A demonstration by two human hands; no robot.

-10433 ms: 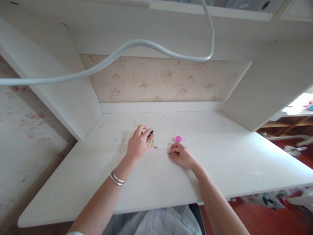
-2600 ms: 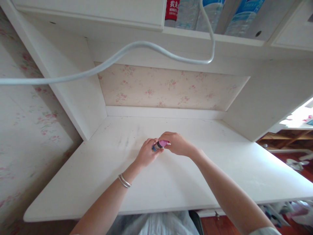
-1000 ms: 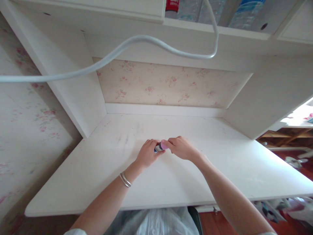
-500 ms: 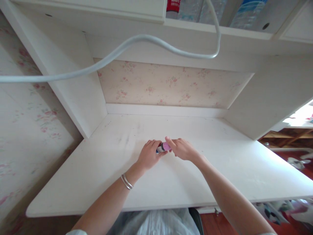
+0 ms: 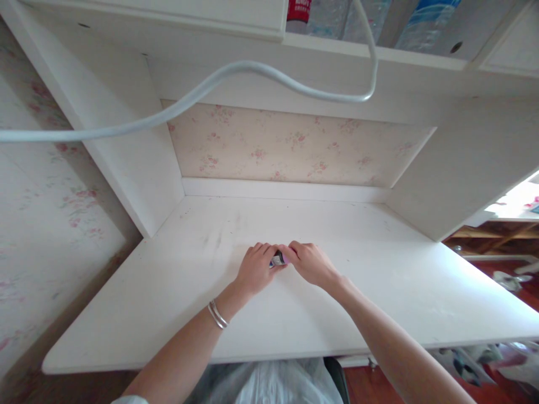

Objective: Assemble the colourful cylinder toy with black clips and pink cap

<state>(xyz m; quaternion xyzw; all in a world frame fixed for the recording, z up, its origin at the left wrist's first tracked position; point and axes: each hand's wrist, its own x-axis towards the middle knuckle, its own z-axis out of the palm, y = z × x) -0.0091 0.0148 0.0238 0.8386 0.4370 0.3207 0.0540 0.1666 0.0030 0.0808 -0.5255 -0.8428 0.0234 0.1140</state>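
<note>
My left hand (image 5: 256, 266), with metal bangles (image 5: 217, 314) at its wrist, is closed round the body of a small tube (image 5: 277, 258) with a white and dark label. The tube's pink cap (image 5: 286, 258) points to the right. My right hand (image 5: 310, 262) is closed over that pink end, thumb on top, hiding most of it. Both hands meet just above the middle of the white desk (image 5: 177, 314). Because the fingers cover much of the tube, its exact kind does not show.
A thick white cable (image 5: 252, 66) crosses in front of the upper shelf. On that shelf stand a red-labelled bottle (image 5: 298, 12) and clear plastic bottles (image 5: 429, 25). Side panels (image 5: 126, 146) flank the desk. A wooden shelf (image 5: 497, 235) is beyond its right edge.
My right hand has shifted its grip: the thumb, raised before, is lowered, and the fingers cover more of the pink cap. My left hand keeps its hold.
</note>
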